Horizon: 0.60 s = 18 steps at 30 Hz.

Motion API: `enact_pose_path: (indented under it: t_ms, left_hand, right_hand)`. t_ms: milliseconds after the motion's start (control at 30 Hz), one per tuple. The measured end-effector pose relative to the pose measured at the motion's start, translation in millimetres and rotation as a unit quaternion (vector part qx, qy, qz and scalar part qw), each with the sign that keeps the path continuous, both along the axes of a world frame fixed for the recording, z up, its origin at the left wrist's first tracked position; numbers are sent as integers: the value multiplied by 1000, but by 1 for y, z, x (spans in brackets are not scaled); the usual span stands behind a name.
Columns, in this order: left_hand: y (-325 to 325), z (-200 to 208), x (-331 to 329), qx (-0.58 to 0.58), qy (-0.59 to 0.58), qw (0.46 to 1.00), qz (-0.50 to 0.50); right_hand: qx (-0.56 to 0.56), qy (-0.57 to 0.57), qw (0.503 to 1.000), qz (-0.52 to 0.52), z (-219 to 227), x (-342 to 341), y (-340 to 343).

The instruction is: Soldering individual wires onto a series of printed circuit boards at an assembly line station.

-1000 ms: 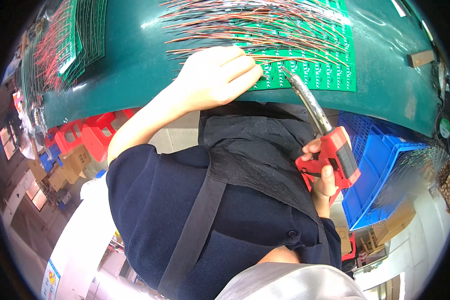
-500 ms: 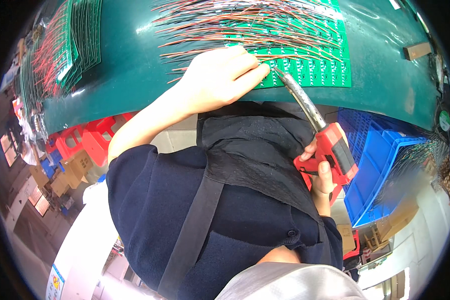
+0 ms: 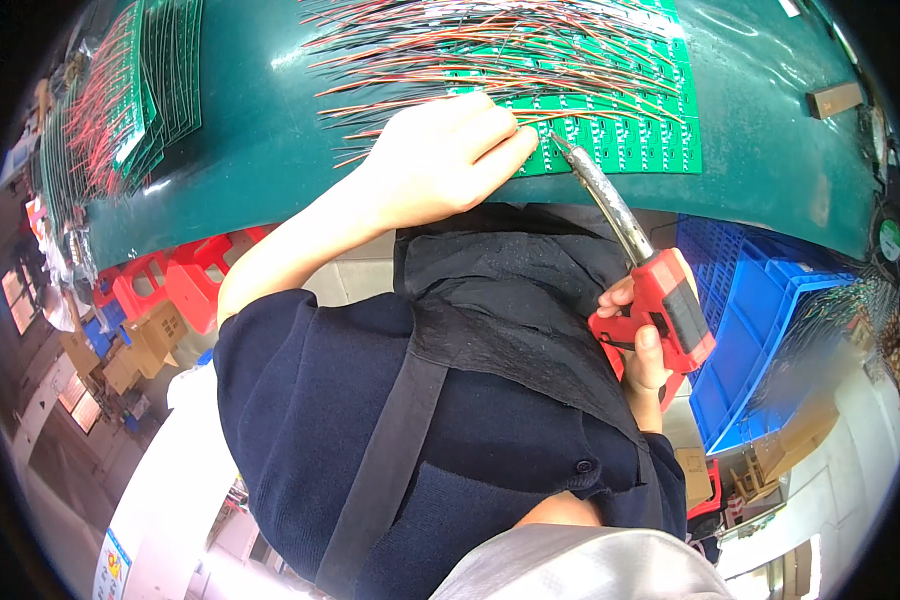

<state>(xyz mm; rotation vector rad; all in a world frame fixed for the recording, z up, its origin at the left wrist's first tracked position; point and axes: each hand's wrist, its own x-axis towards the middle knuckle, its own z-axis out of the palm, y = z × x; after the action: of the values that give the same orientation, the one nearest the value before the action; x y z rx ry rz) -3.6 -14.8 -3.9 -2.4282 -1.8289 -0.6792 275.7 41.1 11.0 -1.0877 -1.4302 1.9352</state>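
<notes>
My left hand lies over the near rows of a green circuit board panel, its thumb and fingers pinched together on a thin wire whose length is mostly hidden under the hand. Wire ends stick out past the hand's left side. My right hand grips a red and black soldering gun by its handle. The gun's metal barrel slants up and left, with its tip on or just above the panel, right beside my left fingertips. Many red and black wires spread in rows across the panel.
More green boards with red wires lie at the far left of the green table. A small brown block sits at the right. Below the table edge are blue crates, red stools and cardboard boxes.
The soldering gun's tip has shifted very slightly, staying by my left fingertips. My left hand holds nearly the same place and pinch.
</notes>
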Motion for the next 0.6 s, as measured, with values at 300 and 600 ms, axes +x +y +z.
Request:
enact_pose_path:
  t_ms: [300, 600]
  left_hand:
    - [1, 4, 2, 4, 41, 999, -9]
    - [7, 10, 4, 21, 79, 996, -30]
  right_hand:
    - [-19, -25, 1000, -3, 4, 4, -1]
    - [-11, 10, 1000, -7, -1, 5, -1]
